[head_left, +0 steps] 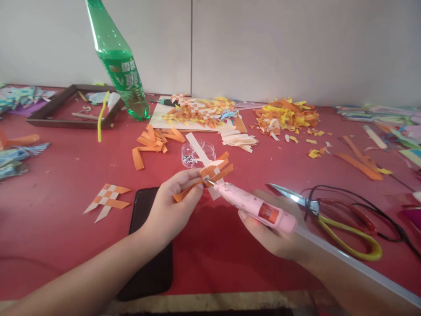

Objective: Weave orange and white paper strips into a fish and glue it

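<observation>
From where I stand, the left hand (173,199) pinches a small weave (213,170) of orange and white paper between thumb and fingers, the grip narrow and the loose strip ends sticking out on several sides. The weave is up above the red table (210,263), in front of a clear dish (187,161) with dark bits in it.

The right hand (274,235) holds a pink glue gun (250,204), thumb along its near side, most of the fingers hidden behind it. A long, pale glue stick (332,250) runs out of its back end, over the forearm. The metal nozzle (209,181) is right at the weave; I can't tell whether it touches.

Left of the hands lies a finished-looking paper fish (110,197) in the same checks, and a black phone (151,267) sits partly under the left wrist. Scissors (350,245) with yellow and red handles lie just beyond the right hand, a black cord (358,192) around them. Farther back, orange strips (153,139) and white strips (240,139) lie on either side of the dish, and a green bottle (123,79) stands by a dark frame (62,125).
</observation>
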`<state>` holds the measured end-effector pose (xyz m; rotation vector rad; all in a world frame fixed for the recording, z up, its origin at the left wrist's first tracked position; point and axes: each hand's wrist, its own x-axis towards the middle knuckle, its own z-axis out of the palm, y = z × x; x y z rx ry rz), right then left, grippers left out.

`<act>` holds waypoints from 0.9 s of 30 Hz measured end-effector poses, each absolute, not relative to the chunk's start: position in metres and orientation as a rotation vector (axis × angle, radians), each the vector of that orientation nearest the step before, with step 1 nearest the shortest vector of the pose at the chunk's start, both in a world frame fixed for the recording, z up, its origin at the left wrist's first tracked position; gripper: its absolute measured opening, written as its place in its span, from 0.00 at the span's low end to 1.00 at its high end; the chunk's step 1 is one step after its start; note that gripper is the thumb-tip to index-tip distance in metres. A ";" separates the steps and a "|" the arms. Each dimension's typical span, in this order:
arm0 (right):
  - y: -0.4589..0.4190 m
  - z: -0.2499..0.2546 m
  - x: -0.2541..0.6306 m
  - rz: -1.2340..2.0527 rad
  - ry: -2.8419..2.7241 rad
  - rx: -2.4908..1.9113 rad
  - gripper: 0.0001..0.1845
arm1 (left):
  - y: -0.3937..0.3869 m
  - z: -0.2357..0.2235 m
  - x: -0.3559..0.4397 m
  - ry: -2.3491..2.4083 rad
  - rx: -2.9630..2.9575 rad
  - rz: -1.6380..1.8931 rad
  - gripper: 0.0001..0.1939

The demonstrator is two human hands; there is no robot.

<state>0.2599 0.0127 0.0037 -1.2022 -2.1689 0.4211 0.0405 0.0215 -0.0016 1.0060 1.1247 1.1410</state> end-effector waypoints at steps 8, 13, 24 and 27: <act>0.014 0.003 0.259 0.434 -2.173 -1.226 0.14 | 0.024 -0.005 0.042 1.158 0.928 1.219 0.09; 0.015 0.000 0.258 0.468 -2.158 -1.224 0.12 | 0.025 -0.005 0.041 1.176 0.910 1.210 0.12; 0.015 -0.001 0.260 0.471 -2.172 -1.213 0.10 | 0.025 -0.005 0.040 1.141 0.872 1.219 0.13; 0.015 -0.001 0.260 0.448 -2.179 -1.187 0.12 | 0.025 -0.005 0.041 1.149 0.869 1.222 0.12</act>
